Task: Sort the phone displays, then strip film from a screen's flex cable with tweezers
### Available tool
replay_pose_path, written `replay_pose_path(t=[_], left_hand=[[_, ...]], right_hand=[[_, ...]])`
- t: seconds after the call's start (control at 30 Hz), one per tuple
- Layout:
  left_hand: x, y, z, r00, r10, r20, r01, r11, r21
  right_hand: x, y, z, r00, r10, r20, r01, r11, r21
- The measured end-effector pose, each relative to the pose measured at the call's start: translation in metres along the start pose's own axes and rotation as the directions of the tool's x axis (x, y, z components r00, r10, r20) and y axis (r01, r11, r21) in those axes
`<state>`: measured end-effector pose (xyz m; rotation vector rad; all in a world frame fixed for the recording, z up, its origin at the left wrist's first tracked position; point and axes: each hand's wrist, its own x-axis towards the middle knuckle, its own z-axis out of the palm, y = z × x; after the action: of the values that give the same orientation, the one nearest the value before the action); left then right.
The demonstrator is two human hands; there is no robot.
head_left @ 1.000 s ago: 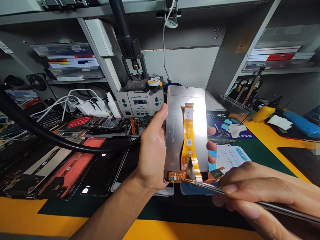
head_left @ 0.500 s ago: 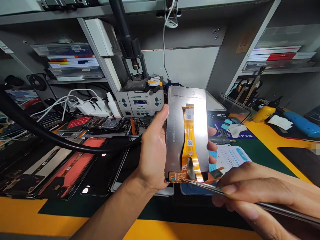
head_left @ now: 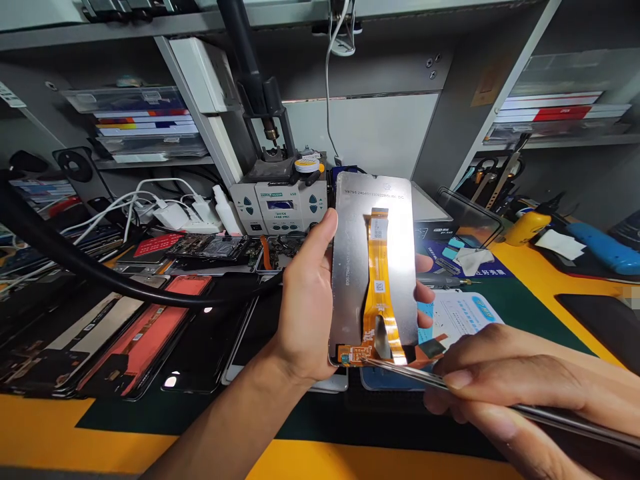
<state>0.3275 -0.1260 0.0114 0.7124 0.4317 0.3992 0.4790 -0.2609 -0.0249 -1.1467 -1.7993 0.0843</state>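
Note:
My left hand [head_left: 306, 300] grips a phone screen [head_left: 347, 273] by its edges, holding it upright with its silver metal back toward me. An orange flex cable [head_left: 380, 267] runs down the middle of that back, joining a small orange circuit strip [head_left: 354, 353] along the bottom edge. From the right, my right hand [head_left: 510, 387] pinches a pair of metal tweezers [head_left: 425, 375]. Their tip is at the bottom edge of the screen, by the circuit strip; whether it touches cannot be made out. Beside the tip, a dark-ended flex piece [head_left: 433, 347] sticks out to the right.
Several phone screens and frames, one of them salmon-pink [head_left: 150, 327], lie to the left under a thick black hose [head_left: 150, 290]. Behind stands a soldering station [head_left: 280, 207]. A blue and white case [head_left: 465, 310] lies on the green mat [head_left: 530, 313], and a yellow bottle [head_left: 529, 228] stands farther right.

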Motion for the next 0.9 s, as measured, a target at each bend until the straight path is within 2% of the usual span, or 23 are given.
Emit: replay_pose_path(t=[0.1,0.4,0.6,0.77,0.9], left_hand=[[0.0010,0.0002,-0.0011,1.000,0.007,0.013,-0.007,1.000,0.008],[0.0033,-0.0018,-0.0054,0.999,0.005,0.051,-0.006,1.000,0.021],[0.0016,-0.0010,-0.0037,1.000,-0.002,0.029,0.001,1.000,0.031],[0.0028,-0.0009,-0.0020,1.000,-0.006,0.018,0.006,0.999,0.044],[0.0034,-0.0008,-0.0015,1.000,-0.008,0.023,0.007,0.999,0.040]], right_hand=[[0.0019,-0.0012,-0.0018,0.998,-0.027,0.057,0.027,1.000,0.005],[0.0054,-0.0018,0.0002,0.999,-0.010,0.043,0.008,0.999,0.038],[0.0023,-0.0026,0.0001,0.999,-0.001,0.036,0.000,0.999,0.040],[0.0036,-0.0027,-0.0027,0.996,-0.007,0.088,0.003,0.999,0.048],[0.0083,-0.0047,-0.0023,0.997,-0.024,0.070,0.020,0.998,0.067]])
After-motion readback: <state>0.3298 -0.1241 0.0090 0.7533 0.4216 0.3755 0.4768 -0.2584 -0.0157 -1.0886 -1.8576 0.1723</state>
